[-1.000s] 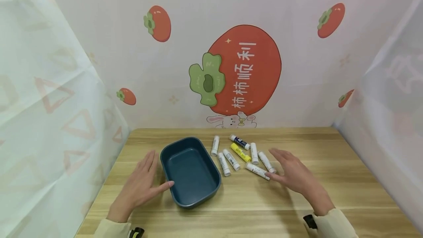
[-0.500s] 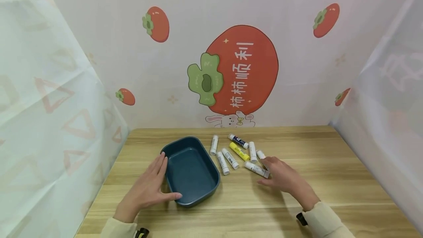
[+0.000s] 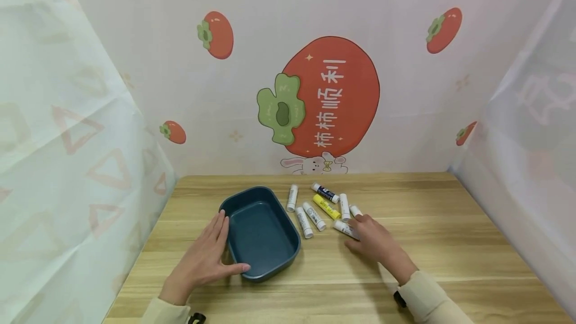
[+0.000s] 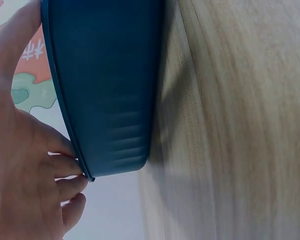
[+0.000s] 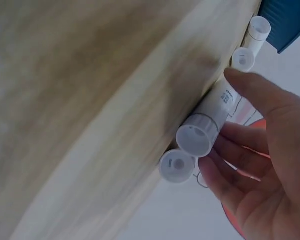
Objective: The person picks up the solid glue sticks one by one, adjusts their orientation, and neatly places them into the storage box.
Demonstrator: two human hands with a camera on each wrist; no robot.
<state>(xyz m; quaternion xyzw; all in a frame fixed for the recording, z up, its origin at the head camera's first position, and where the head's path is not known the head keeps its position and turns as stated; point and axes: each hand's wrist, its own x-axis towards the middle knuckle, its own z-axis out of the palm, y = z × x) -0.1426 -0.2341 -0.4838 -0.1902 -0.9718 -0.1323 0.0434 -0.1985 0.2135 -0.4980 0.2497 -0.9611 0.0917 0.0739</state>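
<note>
The place is looking like a small screened-off tabletop booth (image 3: 382, 164): a wood-grain table (image 3: 342, 284) is stretching back to a pale back sheet (image 3: 245, 79), while a left sheet (image 3: 67, 174) and a right sheet (image 3: 531, 174) are enclosing its sides. A big red persimmon (image 3: 357, 104), a white rabbit (image 3: 311, 165) and a line of Chinese characters (image 3: 330, 104) are decorating the back sheet. These sheets are hiding whatever room is lying beyond, leaving home, office or lab impossible to tell apart.

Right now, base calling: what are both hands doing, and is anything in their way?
Left hand touching blue tray. Right hand: fingers around front white tube. Possible snag: neighbouring white tube lies close alongside.
</note>
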